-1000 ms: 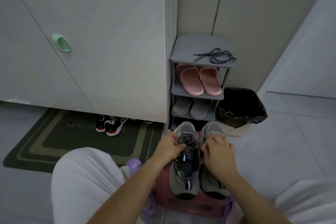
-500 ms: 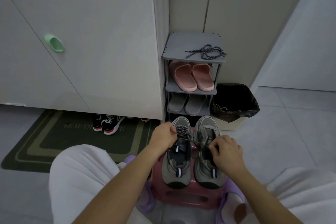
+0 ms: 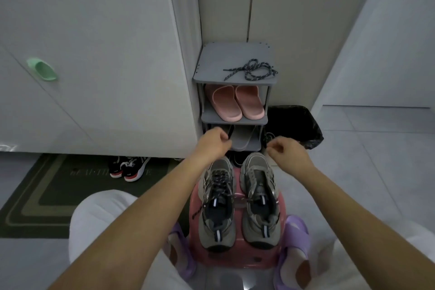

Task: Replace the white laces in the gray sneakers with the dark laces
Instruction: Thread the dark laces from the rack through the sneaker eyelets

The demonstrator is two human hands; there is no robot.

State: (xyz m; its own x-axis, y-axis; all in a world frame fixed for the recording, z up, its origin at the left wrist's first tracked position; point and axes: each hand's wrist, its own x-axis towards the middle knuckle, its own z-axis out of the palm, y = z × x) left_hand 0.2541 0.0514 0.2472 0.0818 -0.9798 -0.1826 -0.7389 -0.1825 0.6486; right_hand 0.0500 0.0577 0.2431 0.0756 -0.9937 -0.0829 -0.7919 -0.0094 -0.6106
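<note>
Two gray sneakers stand side by side on a pink stool (image 3: 237, 259), toes pointing away from me. The left sneaker (image 3: 216, 214) carries dark laces, with a loose end trailing toward its neighbour. The right sneaker (image 3: 257, 195) shows light laces. A spare dark lace (image 3: 251, 72) lies coiled on top of the gray shoe rack (image 3: 219, 63). My left hand (image 3: 215, 142) and my right hand (image 3: 288, 152) hover beyond the toes in front of the rack's lower shelf. Both have curled fingers, the right thumb against the fingertips. I see nothing in either.
Pink slippers (image 3: 235, 103) and gray slippers fill the rack's shelves. A black-lined bin (image 3: 303, 125) stands right of it. A white cabinet with a green handle (image 3: 42, 69) is on the left, with black-and-red sneakers (image 3: 129, 167) and a dark mat (image 3: 58, 186) beneath. My feet wear purple slippers (image 3: 294, 231).
Both hands have left the sneakers' laces and moved forward, away from me, toward the rack. The sneakers stay in place on the stool.
</note>
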